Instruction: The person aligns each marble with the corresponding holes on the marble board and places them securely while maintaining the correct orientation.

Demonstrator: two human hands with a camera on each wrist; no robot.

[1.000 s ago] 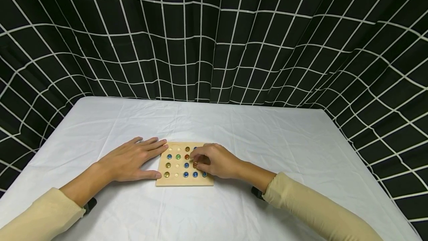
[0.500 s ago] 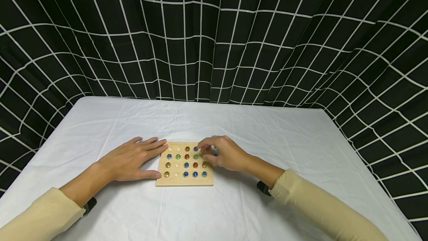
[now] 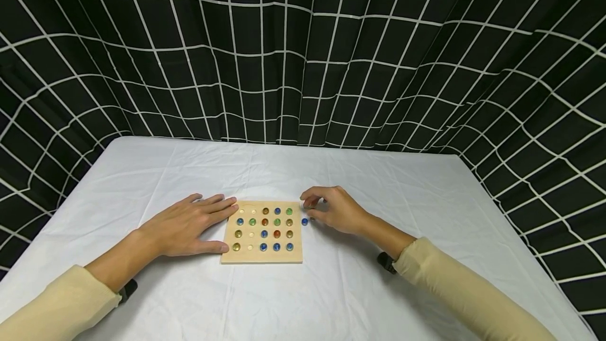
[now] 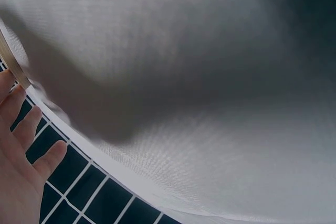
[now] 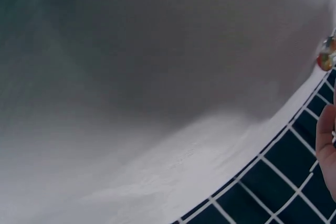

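Note:
A light wooden board [image 3: 261,258] with rows of round hollows lies on the table, many of them filled with blue, green, amber and red glass marbles. My left hand [image 3: 189,222] lies spread at the board's left side, its fingertips on the edge and corner. To the right of the board, my right hand [image 3: 336,209] hovers with bent fingers, thumb and index finger apart. A loose blue marble [image 3: 304,221] lies just beside the board, below its fingertips. In the right wrist view, coloured marbles [image 5: 326,54] show near the fingers; part of the hand is cut off.
A white cloth [image 3: 379,193] covers the table. Behind and at both sides hangs a black curtain [image 3: 331,57] with a white grid. Several hollows at the board's left [image 3: 251,234] hold no marble.
My right hand has moved right, off the board. The marbles in the right columns, including a green one at the top right corner, and the loose blue one are now uncovered. My left hand has stayed still.

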